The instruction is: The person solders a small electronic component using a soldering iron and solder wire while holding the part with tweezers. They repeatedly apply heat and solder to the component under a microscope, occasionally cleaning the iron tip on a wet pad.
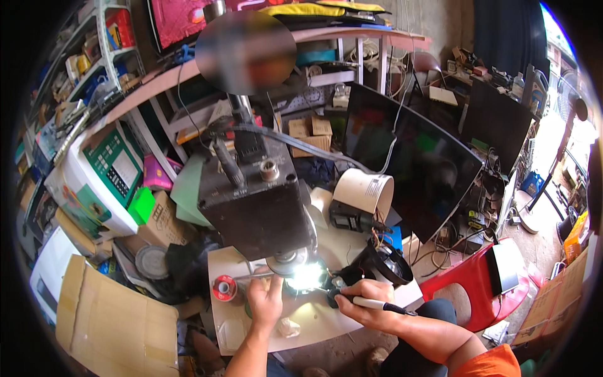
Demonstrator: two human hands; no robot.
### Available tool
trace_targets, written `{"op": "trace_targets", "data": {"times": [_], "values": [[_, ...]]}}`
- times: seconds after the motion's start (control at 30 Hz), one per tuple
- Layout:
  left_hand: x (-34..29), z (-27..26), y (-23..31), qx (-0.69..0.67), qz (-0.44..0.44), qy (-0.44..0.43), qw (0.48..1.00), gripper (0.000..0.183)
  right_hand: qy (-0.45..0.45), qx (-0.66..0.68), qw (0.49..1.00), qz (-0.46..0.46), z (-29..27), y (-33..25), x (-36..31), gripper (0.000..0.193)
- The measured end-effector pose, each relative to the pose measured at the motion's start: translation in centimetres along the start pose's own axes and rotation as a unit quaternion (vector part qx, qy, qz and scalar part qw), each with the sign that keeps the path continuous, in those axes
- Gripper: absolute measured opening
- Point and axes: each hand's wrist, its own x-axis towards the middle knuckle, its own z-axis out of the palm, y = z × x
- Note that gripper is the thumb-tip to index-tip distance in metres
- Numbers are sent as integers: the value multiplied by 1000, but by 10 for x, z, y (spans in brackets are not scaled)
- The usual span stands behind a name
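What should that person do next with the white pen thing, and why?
Probably ease the white pen-shaped tool a little toward the bright light: the right hand holds it pointing that way, and the left hand is beside that light.

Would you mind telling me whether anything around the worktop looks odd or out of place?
A crumpled white wad lies loose near the left hand, like litter, and the round black housing appears open, inside exposed, as if partly dismantled.
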Motion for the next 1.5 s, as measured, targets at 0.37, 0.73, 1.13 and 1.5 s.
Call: {"op": "trace_targets", "data": {"times": [0.37, 0.73, 1.13, 1.5], "values": [[-3, -1, -8, -34, 4, 9, 999, 23, -1, -8, 1000, -26, -1, -9, 4, 20], [-2, 0, -13, -43, 17, 3, 999, 23, -3, -25, 999, -48, -2, -7, 1, 17], [-5, -1, -7, -13, 1, 12, 1000, 21, 1, -23, 999, -24, -2, -7, 2, 21], [-2, -4, -18, -57, 11, 7, 998, 21, -3, -15, 1000, -14, -2, -7, 1, 21]]}}
